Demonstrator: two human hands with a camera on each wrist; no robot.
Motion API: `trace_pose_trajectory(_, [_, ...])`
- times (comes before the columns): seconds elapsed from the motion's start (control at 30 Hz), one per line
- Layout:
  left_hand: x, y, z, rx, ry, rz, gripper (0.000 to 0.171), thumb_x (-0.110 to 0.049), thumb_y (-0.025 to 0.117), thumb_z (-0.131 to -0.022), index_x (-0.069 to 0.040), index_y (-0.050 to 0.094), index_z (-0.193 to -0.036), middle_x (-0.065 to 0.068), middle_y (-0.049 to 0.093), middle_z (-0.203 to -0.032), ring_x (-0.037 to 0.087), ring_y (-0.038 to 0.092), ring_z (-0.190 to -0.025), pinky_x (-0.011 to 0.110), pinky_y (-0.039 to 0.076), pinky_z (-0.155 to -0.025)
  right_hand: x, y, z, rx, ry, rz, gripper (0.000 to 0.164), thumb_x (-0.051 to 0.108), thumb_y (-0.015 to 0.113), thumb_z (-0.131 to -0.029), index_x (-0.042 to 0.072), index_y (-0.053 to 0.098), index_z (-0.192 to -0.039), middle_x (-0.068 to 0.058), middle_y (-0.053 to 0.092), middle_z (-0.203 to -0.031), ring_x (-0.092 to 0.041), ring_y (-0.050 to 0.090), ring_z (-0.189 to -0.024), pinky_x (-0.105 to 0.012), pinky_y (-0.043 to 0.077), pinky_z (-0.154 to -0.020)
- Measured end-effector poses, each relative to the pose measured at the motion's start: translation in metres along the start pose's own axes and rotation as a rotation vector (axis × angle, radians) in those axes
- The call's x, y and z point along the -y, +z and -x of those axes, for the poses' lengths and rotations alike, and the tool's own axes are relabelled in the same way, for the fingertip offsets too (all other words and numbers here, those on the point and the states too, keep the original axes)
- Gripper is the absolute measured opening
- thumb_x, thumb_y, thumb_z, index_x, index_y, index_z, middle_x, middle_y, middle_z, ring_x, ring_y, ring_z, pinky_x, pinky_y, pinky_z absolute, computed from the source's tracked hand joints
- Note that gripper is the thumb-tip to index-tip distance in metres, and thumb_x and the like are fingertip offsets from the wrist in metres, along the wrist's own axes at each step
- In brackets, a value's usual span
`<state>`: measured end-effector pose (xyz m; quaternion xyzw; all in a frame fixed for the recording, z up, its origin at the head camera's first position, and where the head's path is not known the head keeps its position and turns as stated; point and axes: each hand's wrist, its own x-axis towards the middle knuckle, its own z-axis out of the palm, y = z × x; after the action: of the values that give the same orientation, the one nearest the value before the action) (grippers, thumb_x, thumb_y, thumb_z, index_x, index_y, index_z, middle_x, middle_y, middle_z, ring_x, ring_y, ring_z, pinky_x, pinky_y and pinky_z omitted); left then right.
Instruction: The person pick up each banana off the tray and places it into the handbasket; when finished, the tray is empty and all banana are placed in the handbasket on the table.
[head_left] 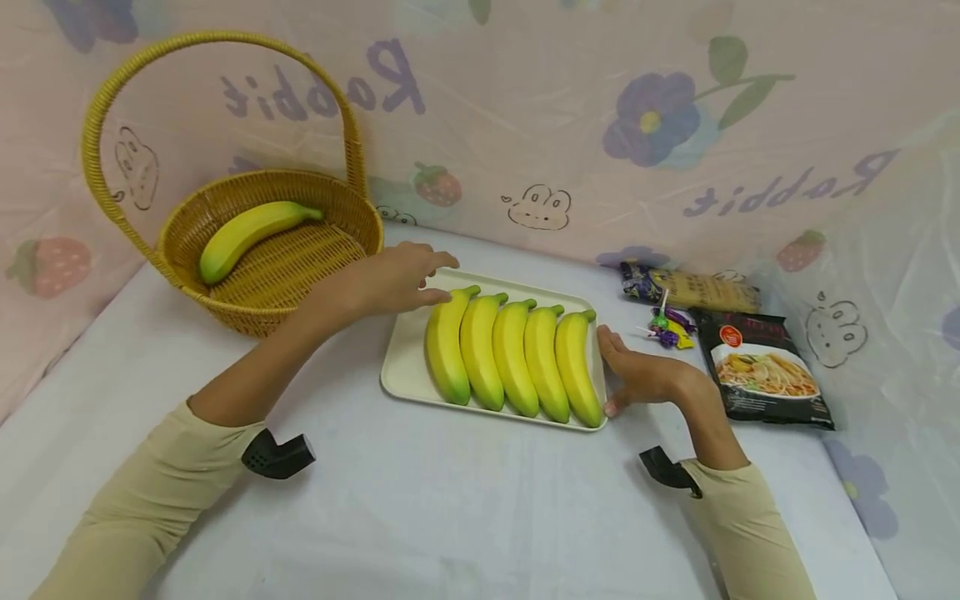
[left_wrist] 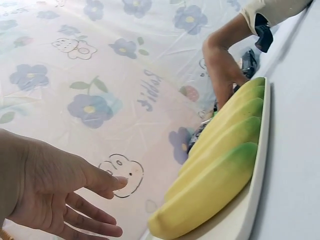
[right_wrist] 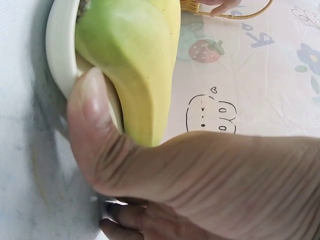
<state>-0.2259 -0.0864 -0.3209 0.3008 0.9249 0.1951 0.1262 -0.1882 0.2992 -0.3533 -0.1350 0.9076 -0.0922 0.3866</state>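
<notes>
A wicker basket stands left of the tray. The left hand hovers, loosely spread; the right hand, fingers extended, touches the tray's edge — apparently steadying it. Five bananas lie there; the basket's lone banana probably calls for a grasp.

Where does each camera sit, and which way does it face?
Head: worn on the head, facing forward and down at the tray, bananas and basket; left hand, right hand and both sleeves show.
Left wrist: on that wrist, looking past the left hand across the bananas toward the right hand.
Right wrist: on that wrist, looking over the right hand at the tray and a banana.
Both wrist views share tray and hands.
</notes>
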Motion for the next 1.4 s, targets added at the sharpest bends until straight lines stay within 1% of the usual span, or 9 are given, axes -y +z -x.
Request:
trace_pose_trajectory(0.07, [-0.002,0.004,-0.003,0.014,-0.006,-0.011,0.056,-0.032,0.063,-0.105,-0.006,0.051,-0.153,0.021,0.066,-0.130,0.031,0.063,-0.109,0.046,0.055,-0.098,-0.001,0.000,0.000,0.000,0.001,-0.001,0.131,0.036,0.081,-0.088,-0.006,-0.018,-0.162,-0.033,-0.017,-0.169,-0.051,-0.005,-0.160,-0.066,0.006,-0.128])
trace_pose_trajectory(0.13, [-0.002,0.010,-0.007,0.027,-0.015,-0.026,0.058,-0.035,0.062,-0.106,-0.005,0.049,-0.154,0.022,0.065,-0.133,0.033,0.063,-0.113,0.049,0.054,-0.103,-0.001,-0.001,0.000,0.000,-0.001,-0.001,0.131,0.036,0.082,-0.087,-0.006,-0.018,-0.161,-0.034,-0.017,-0.169,-0.051,-0.005,-0.160,-0.066,0.006,-0.128])
trace_pose_trajectory(0.37, [-0.001,0.026,-0.017,0.084,-0.103,0.001,0.067,-0.042,0.060,-0.106,-0.006,0.042,-0.159,0.024,0.054,-0.150,0.039,0.053,-0.139,0.055,0.045,-0.118,0.001,-0.001,0.000,-0.001,-0.009,-0.014,0.131,0.034,0.082,-0.087,-0.006,-0.018,-0.161,-0.034,-0.017,-0.169,-0.051,-0.006,-0.159,-0.067,0.006,-0.128])
trace_pose_trajectory(0.53, [0.000,0.036,-0.021,0.096,-0.104,0.002,0.073,-0.046,0.060,-0.105,-0.005,0.038,-0.161,0.024,0.045,-0.160,0.042,0.042,-0.151,0.058,0.037,-0.124,0.001,-0.001,-0.001,-0.002,-0.015,-0.001,0.131,0.035,0.082,-0.087,-0.007,-0.018,-0.161,-0.035,-0.017,-0.169,-0.052,-0.005,-0.159,-0.067,0.007,-0.128])
trace_pose_trajectory(0.67, [-0.001,0.042,-0.023,0.100,-0.118,0.003,0.084,-0.055,0.063,-0.101,-0.008,0.033,-0.163,0.024,0.039,-0.165,0.043,0.035,-0.155,0.060,0.032,-0.126,-0.001,-0.001,-0.001,0.005,-0.023,-0.001,0.132,0.035,0.082,-0.087,-0.008,-0.018,-0.161,-0.034,-0.019,-0.168,-0.052,-0.006,-0.159,-0.067,0.007,-0.128])
trace_pose_trajectory(0.8, [-0.002,0.045,-0.024,0.104,-0.134,-0.004,0.092,-0.057,0.066,-0.098,-0.006,0.029,-0.165,0.026,0.037,-0.165,0.043,0.034,-0.155,0.060,0.032,-0.126,-0.001,-0.001,-0.001,0.006,-0.021,-0.008,0.132,0.035,0.082,-0.087,-0.007,-0.018,-0.161,-0.034,-0.019,-0.169,-0.052,-0.006,-0.159,-0.067,0.006,-0.128])
trace_pose_trajectory(0.97, [-0.001,0.046,-0.026,0.113,-0.119,-0.012,0.090,-0.053,0.068,-0.097,-0.003,0.033,-0.163,0.025,0.044,-0.161,0.043,0.039,-0.152,0.057,0.034,-0.126,0.000,0.000,-0.001,0.005,-0.011,-0.012,0.132,0.035,0.082,-0.086,-0.007,-0.018,-0.161,-0.034,-0.018,-0.169,-0.051,-0.007,-0.159,-0.067,0.006,-0.128])
trace_pose_trajectory(1.17, [-0.001,0.044,-0.026,0.111,-0.108,0.028,0.090,-0.047,0.072,-0.097,-0.002,0.031,-0.163,0.025,0.044,-0.161,0.042,0.040,-0.152,0.055,0.034,-0.127,0.000,-0.001,0.000,0.002,-0.012,-0.023,0.131,0.033,0.082,-0.087,-0.006,-0.018,-0.161,-0.034,-0.018,-0.169,-0.052,-0.007,-0.159,-0.067,0.006,-0.127])
trace_pose_trajectory(1.4, [0.004,0.040,-0.025,0.119,-0.065,0.060,0.091,-0.042,0.076,-0.095,-0.002,0.031,-0.163,0.023,0.042,-0.164,0.042,0.037,-0.154,0.054,0.031,-0.129,0.001,0.000,0.001,0.009,-0.003,-0.036,0.130,0.032,0.082,-0.088,-0.005,-0.019,-0.162,-0.033,-0.018,-0.169,-0.051,-0.007,-0.159,-0.068,0.005,-0.127])
